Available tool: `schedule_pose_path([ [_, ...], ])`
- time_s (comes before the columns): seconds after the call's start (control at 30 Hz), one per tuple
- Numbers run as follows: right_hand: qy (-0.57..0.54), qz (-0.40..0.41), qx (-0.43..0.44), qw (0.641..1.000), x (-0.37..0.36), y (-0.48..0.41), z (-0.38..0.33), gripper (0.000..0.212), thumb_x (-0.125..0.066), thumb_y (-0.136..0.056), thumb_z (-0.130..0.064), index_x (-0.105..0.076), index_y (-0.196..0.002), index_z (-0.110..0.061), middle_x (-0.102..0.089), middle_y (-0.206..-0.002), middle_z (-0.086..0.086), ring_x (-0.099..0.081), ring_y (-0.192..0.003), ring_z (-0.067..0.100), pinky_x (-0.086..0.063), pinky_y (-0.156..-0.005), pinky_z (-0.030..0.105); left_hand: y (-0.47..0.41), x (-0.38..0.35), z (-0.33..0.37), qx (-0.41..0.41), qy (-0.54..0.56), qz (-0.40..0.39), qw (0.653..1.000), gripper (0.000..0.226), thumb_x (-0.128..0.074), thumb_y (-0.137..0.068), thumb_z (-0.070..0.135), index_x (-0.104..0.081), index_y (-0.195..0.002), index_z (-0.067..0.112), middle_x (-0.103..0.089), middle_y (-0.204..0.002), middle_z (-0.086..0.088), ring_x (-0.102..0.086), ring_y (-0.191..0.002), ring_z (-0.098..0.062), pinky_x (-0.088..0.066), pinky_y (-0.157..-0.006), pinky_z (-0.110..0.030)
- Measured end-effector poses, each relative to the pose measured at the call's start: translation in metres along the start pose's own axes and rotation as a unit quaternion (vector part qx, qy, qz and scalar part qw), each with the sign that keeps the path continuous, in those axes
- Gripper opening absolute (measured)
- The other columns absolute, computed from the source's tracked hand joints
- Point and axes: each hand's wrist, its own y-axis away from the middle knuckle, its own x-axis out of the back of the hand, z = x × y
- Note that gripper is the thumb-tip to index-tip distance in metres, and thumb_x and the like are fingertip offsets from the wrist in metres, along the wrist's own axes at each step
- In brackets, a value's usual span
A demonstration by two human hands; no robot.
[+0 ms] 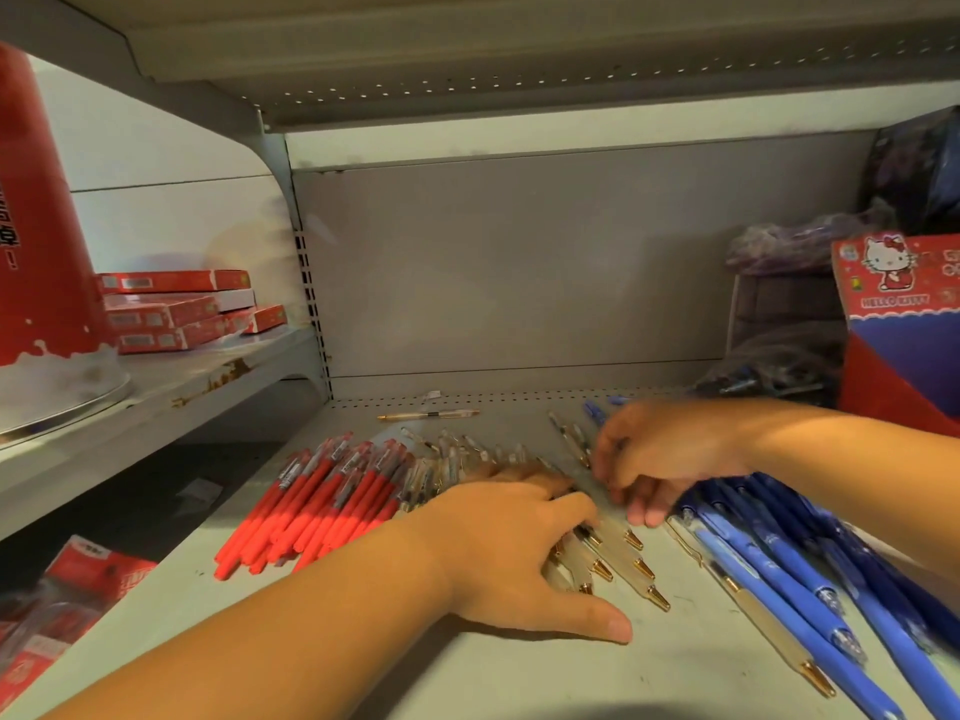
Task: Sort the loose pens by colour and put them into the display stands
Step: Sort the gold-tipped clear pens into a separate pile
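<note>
Red pens (311,506) lie heaped at the left of the shelf (519,678). Clear gold-tipped pens (636,561) fan across the middle, and blue pens (779,558) lie at the right.

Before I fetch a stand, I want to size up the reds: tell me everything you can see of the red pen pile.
The red pens form a loose heap of many, roughly parallel, slanting from near left to far right on the grey shelf. Barrels look matte red plastic; the far ends are clear with pale labels. Its right edge meets the clear pens, where the left hand rests, off the pile.
</note>
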Motion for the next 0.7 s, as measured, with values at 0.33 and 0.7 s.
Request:
schedule_pose_path([
  [0.33, 0.208, -0.121, 0.149, 0.959, -0.007, 0.051, 0.012, 0.097, -0.091, -0.06, -0.039, -0.035, -0.138, -0.048, -0.054, -0.107, -0.02, -0.061, -0.088, 0.0, -0.055, -0.08, 0.02, -0.005, 0.0, -0.002, 0.029, -0.014, 0.036, 0.999, 0.06, -0.044, -0.082, 0.079, -0.044, -0.123, 0.034, -0.054, -0.105, 0.012, -0.05, -0.088, -0.014, -0.045, -0.076, -0.033],
  [0.7, 0.24, 0.097, 0.197, 0.946, -0.042, 0.041, 0.021, 0.08, -0.079, -0.058, -0.068, -0.044, -0.124, -0.039, -0.057, -0.091, -0.021, -0.057, -0.083, -0.007, -0.051, -0.074, 0.016, -0.01, 0.005, -0.002, 0.022, 0.054, -0.044, 0.997, 0.092, -0.051, -0.067, 0.089, -0.025, -0.143, 0.045, -0.049, -0.135, 0.011, -0.052, -0.115, -0.016, -0.045, -0.101, -0.037],
])
